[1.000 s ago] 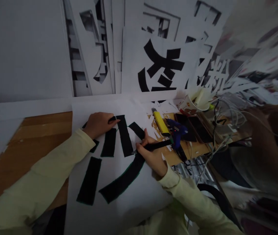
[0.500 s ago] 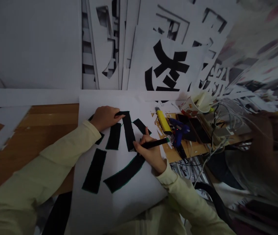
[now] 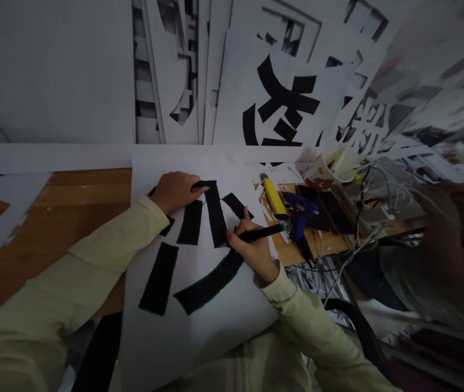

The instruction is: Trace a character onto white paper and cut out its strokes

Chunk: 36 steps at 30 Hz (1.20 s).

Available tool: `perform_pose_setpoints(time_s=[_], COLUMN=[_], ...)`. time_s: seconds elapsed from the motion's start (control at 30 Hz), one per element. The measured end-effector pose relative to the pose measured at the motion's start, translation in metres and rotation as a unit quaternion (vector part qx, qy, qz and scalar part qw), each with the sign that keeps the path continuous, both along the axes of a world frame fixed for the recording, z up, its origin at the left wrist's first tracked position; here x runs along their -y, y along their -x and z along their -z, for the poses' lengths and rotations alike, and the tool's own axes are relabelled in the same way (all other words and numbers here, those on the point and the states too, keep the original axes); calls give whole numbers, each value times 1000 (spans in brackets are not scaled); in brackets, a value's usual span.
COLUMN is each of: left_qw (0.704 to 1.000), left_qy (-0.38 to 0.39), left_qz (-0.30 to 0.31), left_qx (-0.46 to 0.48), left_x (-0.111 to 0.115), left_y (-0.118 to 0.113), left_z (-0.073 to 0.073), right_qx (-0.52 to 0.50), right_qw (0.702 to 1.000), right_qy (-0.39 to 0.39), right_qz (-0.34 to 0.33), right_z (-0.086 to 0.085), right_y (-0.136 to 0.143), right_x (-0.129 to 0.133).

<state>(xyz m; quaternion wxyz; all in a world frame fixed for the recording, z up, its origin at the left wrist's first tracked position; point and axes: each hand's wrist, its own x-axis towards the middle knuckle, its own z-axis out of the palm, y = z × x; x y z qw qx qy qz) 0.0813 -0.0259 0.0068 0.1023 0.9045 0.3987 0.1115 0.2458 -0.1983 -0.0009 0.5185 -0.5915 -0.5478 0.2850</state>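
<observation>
A white sheet (image 3: pixel 166 348) lies in front of me with several black strokes on it, some edged in thin green lines. My left hand (image 3: pixel 178 191) rests at the upper left, its fingers together on the top end of a long black strip (image 3: pixel 216 215). Pinched in my right hand (image 3: pixel 256 250) is a dark marker pen (image 3: pixel 263 233) with a green end pointing right. Its tip, hidden by my fingers, is near the strip's lower right corner. Below lie a curved black stroke (image 3: pixel 211 286) and a slanted one (image 3: pixel 159 279).
To the right lie a yellow utility knife (image 3: pixel 273 196), a blue glue gun (image 3: pixel 303 212), phones (image 3: pixel 335 211), a paper cup (image 3: pixel 323 173) and tangled cables. Cut-out white boards (image 3: pixel 223 98) lean at the back. Another person's arm (image 3: pixel 439 223) is at the right.
The view has shifted slightly. My right hand with the marker has moved a little to the right at the strip's lower end. My left hand stays on the strip's top.
</observation>
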Motion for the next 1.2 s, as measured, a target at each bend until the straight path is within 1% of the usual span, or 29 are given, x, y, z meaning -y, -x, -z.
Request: perform_pose_setpoints(time_s=[0.13,0.37,0.63,1.0,1.2], left_qw=[1000,1000,1000,1000,1000], left_qy=[1,-3,-5,-14,-13], left_qz=[-5,-12,-5,-7,-1], left_qx=[-6,-4,-2,-3,3], left_x=[0,-2,-1,-2,-2], left_y=[-1,0,0,0,1], left_z=[-1,4,2,4,4], right_qx=[-10,-30,-65,-38,-27], right_qw=[1000,999,997,999,1000], right_qy=[-5,-14,-7,-6,-12], right_qz=[10,26,36,10,-11], right_z=[0,3,1,1,0], right_y=[0,-1,-3,-4,1], right_x=[0,0,1,2,1])
